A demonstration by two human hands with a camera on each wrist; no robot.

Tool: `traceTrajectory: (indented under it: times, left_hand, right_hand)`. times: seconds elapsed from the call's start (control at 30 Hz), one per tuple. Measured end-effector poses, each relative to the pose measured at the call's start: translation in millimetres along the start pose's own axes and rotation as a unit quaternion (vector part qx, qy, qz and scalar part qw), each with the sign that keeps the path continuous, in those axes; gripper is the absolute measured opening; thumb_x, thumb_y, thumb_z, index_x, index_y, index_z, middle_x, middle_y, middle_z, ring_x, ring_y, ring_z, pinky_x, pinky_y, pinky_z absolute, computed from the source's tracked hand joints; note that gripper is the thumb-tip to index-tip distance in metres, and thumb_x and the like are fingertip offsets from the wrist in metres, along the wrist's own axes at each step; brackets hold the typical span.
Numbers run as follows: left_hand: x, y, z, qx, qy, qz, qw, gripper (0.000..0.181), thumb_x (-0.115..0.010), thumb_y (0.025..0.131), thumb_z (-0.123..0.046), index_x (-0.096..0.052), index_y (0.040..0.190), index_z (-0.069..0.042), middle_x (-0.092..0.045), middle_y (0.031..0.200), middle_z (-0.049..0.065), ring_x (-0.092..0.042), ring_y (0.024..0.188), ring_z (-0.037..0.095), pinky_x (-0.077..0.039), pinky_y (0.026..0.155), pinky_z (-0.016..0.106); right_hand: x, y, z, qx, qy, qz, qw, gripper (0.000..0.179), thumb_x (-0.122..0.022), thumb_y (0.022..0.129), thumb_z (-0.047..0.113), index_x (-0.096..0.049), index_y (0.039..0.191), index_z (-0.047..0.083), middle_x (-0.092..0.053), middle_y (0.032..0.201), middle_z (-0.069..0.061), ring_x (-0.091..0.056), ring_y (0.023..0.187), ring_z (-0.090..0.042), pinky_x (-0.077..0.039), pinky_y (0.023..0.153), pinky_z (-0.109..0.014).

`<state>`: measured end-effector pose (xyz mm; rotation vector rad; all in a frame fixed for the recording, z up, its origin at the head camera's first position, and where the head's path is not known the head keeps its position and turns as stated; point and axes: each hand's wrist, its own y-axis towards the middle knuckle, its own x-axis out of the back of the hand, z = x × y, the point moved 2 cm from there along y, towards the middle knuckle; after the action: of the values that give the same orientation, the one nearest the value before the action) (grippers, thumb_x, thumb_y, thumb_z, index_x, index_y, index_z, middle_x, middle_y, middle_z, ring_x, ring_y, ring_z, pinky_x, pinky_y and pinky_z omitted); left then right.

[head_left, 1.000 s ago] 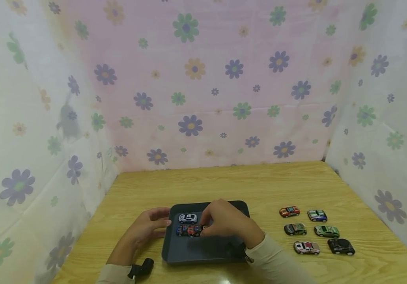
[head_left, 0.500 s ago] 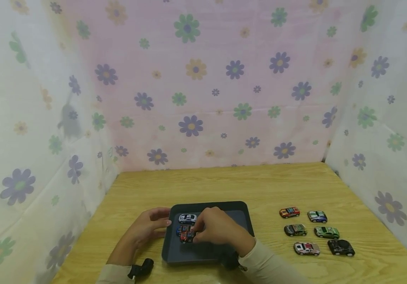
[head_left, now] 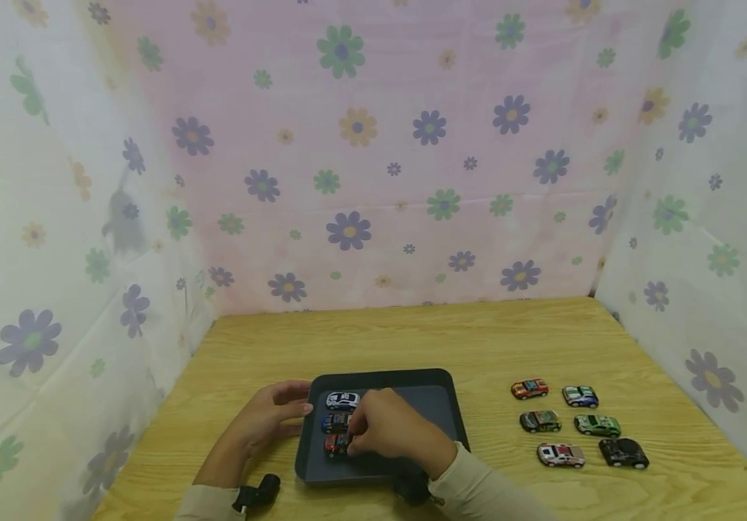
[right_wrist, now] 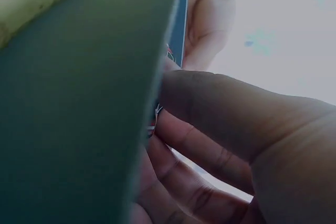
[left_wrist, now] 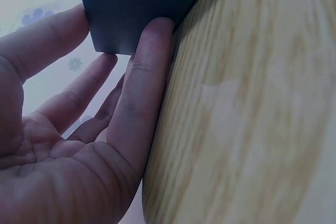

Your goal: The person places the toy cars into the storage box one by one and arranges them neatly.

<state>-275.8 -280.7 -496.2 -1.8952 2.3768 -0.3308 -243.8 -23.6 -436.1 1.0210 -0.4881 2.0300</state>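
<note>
A dark grey rectangular tray (head_left: 435, 405) lies on the wooden table in the head view. My right hand (head_left: 399, 430) reaches into it and pinches a red and black toy car (head_left: 336, 446) between thumb and fingers, covering the car's right end. Just behind that car stands a blue toy car (head_left: 334, 422), and farther back a white and black toy car (head_left: 342, 401), all in a column on the left side. My left hand (head_left: 269, 420) is at the tray's left side, and in the left wrist view its fairly straight fingers (left_wrist: 139, 82) touch the outer wall (left_wrist: 131, 9).
Right of the tray several toy cars stand in two columns, among them a red and yellow one (head_left: 530, 389), a green one (head_left: 598, 425) and a black one (head_left: 624, 453). Flower-patterned cloth (head_left: 373, 166) encloses the table (head_left: 373, 333) at the back and sides.
My right hand has drawn the red toy car toward the front and slightly left, from beside the blue car to in front of it. My left hand has stayed at the tray's side.
</note>
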Motion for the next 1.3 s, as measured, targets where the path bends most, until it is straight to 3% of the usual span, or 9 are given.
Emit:
traceTrajectory:
  times: [0.37,1.3]
  left_hand:
    - [0.6,-0.6,0.9,0.006,-0.003,-0.001,1.0000,0.061,-0.077,0.094,-0.013,-0.051,0.148,-0.002,-0.053,0.150,0.022,-0.065,0.121,0.027,-0.062,0.095,0.047]
    - [0.4,-0.7,0.0,0.003,0.002,0.004,1.0000,0.061,-0.076,0.095,-0.014,-0.050,0.149,-0.002,-0.052,0.151,0.023,-0.066,0.121,0.028,-0.062,0.095,0.047]
  right_hand:
    - [-11,0.8,4,-0.018,-0.040,0.013,0.9989,0.011,-0.091,0.078,0.022,-0.083,0.086,0.020,-0.069,0.076,0.016,-0.057,0.067,0.002,-0.050,0.060,-0.018]
    - [-19,2.4,4,-0.009,-0.021,0.019,0.9996,0.009,-0.086,0.083,0.015,-0.084,0.091,0.019,-0.072,0.076,0.015,-0.059,0.066,0.004,-0.051,0.057,-0.017]
